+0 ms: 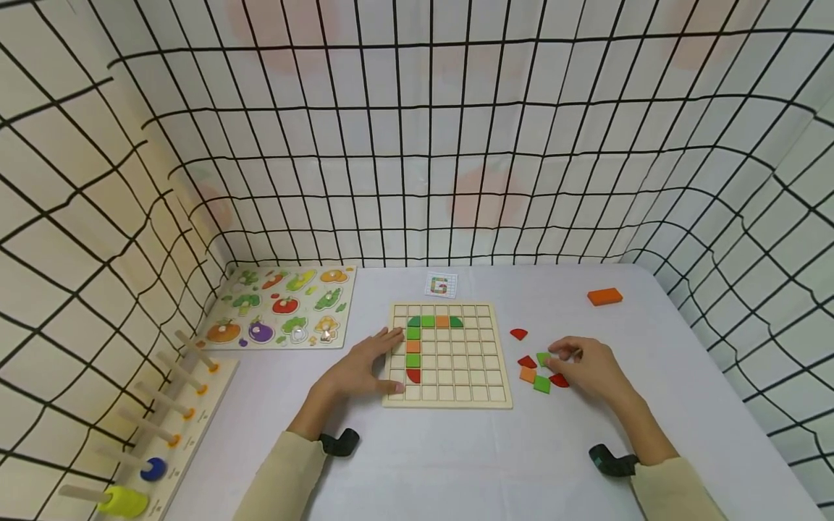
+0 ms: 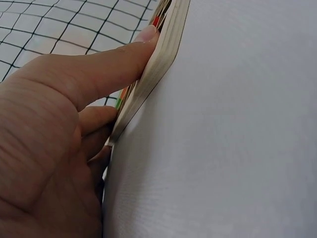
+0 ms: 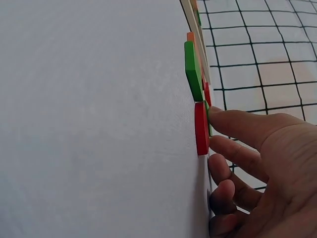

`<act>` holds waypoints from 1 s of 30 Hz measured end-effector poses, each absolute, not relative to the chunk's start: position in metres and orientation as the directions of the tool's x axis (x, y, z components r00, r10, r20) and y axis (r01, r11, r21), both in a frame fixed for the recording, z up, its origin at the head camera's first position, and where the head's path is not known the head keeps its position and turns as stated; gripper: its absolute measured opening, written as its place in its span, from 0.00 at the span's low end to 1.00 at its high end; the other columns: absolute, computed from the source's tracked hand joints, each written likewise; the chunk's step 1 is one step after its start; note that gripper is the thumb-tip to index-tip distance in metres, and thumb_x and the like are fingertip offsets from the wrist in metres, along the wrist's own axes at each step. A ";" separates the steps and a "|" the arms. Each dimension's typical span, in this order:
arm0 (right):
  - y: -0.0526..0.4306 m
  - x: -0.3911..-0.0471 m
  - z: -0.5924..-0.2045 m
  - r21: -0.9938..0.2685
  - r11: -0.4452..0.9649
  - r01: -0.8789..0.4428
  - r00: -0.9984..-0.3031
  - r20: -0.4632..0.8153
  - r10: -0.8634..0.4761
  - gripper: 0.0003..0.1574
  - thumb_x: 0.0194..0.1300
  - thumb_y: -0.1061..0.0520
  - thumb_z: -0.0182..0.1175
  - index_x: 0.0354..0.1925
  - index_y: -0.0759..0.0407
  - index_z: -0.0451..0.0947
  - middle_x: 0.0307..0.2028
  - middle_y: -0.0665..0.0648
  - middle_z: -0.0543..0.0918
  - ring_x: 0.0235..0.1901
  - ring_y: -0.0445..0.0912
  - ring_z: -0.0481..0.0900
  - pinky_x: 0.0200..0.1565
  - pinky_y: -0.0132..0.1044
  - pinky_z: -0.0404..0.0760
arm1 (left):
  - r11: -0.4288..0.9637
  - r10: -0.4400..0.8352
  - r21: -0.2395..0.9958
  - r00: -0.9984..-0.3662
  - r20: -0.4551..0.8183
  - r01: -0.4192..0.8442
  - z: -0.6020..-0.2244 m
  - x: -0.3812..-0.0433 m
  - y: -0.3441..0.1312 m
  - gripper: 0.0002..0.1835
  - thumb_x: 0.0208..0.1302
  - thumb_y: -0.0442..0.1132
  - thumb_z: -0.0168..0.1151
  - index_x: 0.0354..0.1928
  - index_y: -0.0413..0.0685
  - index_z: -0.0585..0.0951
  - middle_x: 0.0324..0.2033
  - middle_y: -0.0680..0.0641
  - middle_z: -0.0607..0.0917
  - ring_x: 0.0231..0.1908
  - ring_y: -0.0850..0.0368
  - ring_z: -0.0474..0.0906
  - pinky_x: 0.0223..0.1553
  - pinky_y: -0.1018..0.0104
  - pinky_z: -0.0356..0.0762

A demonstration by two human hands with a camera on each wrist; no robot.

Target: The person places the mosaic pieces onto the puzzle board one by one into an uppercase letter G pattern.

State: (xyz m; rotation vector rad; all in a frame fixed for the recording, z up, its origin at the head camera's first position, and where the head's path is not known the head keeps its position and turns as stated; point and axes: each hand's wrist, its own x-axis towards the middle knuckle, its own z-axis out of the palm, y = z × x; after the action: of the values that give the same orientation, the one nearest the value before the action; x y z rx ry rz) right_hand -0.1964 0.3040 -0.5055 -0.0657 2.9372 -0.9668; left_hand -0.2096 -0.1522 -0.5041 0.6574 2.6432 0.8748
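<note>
A wooden grid board (image 1: 462,362) lies in the middle of the table. Tiles in green, orange and red run along its upper row and down its left side, a red quarter-round tile (image 1: 413,375) lowest. My left hand (image 1: 357,370) rests with fingers spread on the board's left edge, its thumb (image 2: 114,62) over the rim. Right of the board, my right hand (image 1: 593,365) pinches a green square tile (image 1: 542,358) between thumb and forefinger, low among the loose pieces. Close by lie red quarter-round tiles (image 1: 559,380), an orange square (image 1: 528,374) and another green square (image 1: 542,385).
A small pattern card (image 1: 441,285) lies behind the board. Back left is a vegetable puzzle board (image 1: 280,307); a peg stand (image 1: 195,420) with rings runs along the left side. An orange block (image 1: 604,297) sits back right. Black netting (image 1: 430,145) surrounds the table.
</note>
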 end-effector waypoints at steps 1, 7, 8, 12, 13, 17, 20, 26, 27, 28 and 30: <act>0.304 -0.197 -0.506 -0.594 0.804 -0.024 -0.998 -0.035 -0.055 0.19 0.66 0.45 0.70 0.49 0.54 0.86 0.35 0.53 0.81 0.35 0.48 0.71 0.30 0.33 0.70 | 0.712 0.502 0.618 -0.857 -0.118 0.332 -0.504 -0.210 -0.152 0.55 0.55 0.59 0.77 0.81 0.60 0.59 0.81 0.60 0.55 0.83 0.52 0.43 0.82 0.43 0.43; 0.307 -0.198 -0.509 -0.597 0.801 -0.041 -0.996 -0.041 -0.081 0.23 0.64 0.45 0.72 0.53 0.54 0.85 0.37 0.53 0.80 0.33 0.46 0.69 0.29 0.33 0.67 | 0.715 0.499 0.616 -0.858 -0.119 0.330 -0.503 -0.210 -0.152 0.54 0.55 0.60 0.76 0.81 0.61 0.59 0.81 0.61 0.54 0.83 0.53 0.43 0.82 0.44 0.42; 0.307 -0.198 -0.510 -0.598 0.800 -0.046 -0.995 -0.039 -0.087 0.23 0.64 0.46 0.72 0.53 0.54 0.84 0.37 0.53 0.79 0.33 0.46 0.69 0.29 0.33 0.67 | 0.716 0.499 0.615 -0.858 -0.121 0.330 -0.503 -0.210 -0.152 0.54 0.55 0.60 0.76 0.81 0.61 0.59 0.81 0.61 0.54 0.83 0.53 0.42 0.82 0.44 0.42; 0.310 -0.197 -0.513 -0.603 0.794 -0.080 -0.993 -0.021 -0.116 0.21 0.63 0.52 0.72 0.53 0.55 0.85 0.37 0.53 0.79 0.33 0.47 0.68 0.30 0.33 0.66 | 0.713 0.504 0.618 -0.855 -0.124 0.331 -0.503 -0.209 -0.152 0.54 0.56 0.59 0.76 0.81 0.60 0.59 0.81 0.60 0.54 0.83 0.52 0.42 0.82 0.44 0.41; 0.310 -0.198 -0.514 -0.604 0.793 -0.083 -0.993 -0.020 -0.119 0.20 0.64 0.52 0.72 0.53 0.54 0.85 0.37 0.53 0.79 0.33 0.47 0.68 0.30 0.33 0.66 | 0.714 0.505 0.617 -0.854 -0.126 0.331 -0.502 -0.209 -0.152 0.54 0.56 0.59 0.76 0.81 0.59 0.59 0.82 0.60 0.54 0.83 0.52 0.42 0.82 0.44 0.41; 0.310 -0.199 -0.514 -0.607 0.791 -0.083 -0.993 -0.013 -0.115 0.19 0.65 0.51 0.72 0.52 0.54 0.86 0.37 0.53 0.80 0.32 0.47 0.69 0.30 0.33 0.66 | 0.715 0.506 0.614 -0.854 -0.125 0.334 -0.502 -0.209 -0.153 0.54 0.56 0.59 0.76 0.82 0.59 0.58 0.82 0.60 0.54 0.83 0.52 0.42 0.82 0.44 0.41; 0.309 -0.200 -0.513 -0.611 0.788 -0.074 -0.995 -0.013 -0.103 0.20 0.64 0.48 0.72 0.52 0.54 0.86 0.36 0.53 0.80 0.32 0.47 0.69 0.29 0.33 0.66 | 0.717 0.502 0.612 -0.857 -0.120 0.334 -0.503 -0.209 -0.154 0.54 0.56 0.60 0.76 0.81 0.60 0.59 0.81 0.60 0.54 0.83 0.52 0.42 0.82 0.45 0.42; 0.308 -0.198 -0.510 -0.629 0.777 -0.044 -0.997 -0.020 -0.072 0.21 0.65 0.47 0.72 0.53 0.55 0.85 0.36 0.54 0.82 0.34 0.48 0.71 0.27 0.31 0.70 | 0.716 0.509 0.607 -0.853 -0.117 0.344 -0.503 -0.209 -0.154 0.54 0.57 0.60 0.75 0.82 0.59 0.58 0.82 0.59 0.54 0.83 0.52 0.42 0.83 0.46 0.41; 0.308 -0.197 -0.509 -0.633 0.773 -0.040 -0.997 -0.022 -0.069 0.22 0.65 0.47 0.72 0.53 0.55 0.85 0.37 0.54 0.81 0.35 0.49 0.71 0.27 0.31 0.70 | 0.716 0.512 0.606 -0.851 -0.117 0.348 -0.504 -0.209 -0.154 0.54 0.57 0.60 0.75 0.82 0.59 0.58 0.82 0.59 0.54 0.83 0.52 0.42 0.83 0.46 0.41; 0.308 -0.197 -0.509 -0.638 0.769 -0.035 -0.998 -0.023 -0.064 0.22 0.65 0.47 0.72 0.53 0.55 0.85 0.37 0.55 0.82 0.36 0.49 0.72 0.27 0.31 0.72 | 0.715 0.515 0.606 -0.849 -0.118 0.350 -0.504 -0.209 -0.153 0.54 0.57 0.60 0.75 0.82 0.59 0.57 0.82 0.59 0.54 0.83 0.52 0.42 0.83 0.46 0.41; 0.307 -0.197 -0.507 -0.644 0.764 -0.030 -0.998 -0.023 -0.058 0.22 0.65 0.47 0.71 0.54 0.55 0.85 0.38 0.55 0.82 0.37 0.49 0.73 0.27 0.30 0.74 | 0.713 0.522 0.603 -0.845 -0.116 0.357 -0.504 -0.209 -0.153 0.54 0.58 0.60 0.74 0.82 0.58 0.58 0.82 0.58 0.54 0.83 0.52 0.42 0.83 0.46 0.41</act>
State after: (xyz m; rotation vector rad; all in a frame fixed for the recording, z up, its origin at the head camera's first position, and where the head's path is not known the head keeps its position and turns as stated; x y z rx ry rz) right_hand -0.1968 0.3070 -0.5074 -0.0726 2.9108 -1.0624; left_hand -0.2092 -0.1530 -0.5036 0.6938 2.6429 0.8460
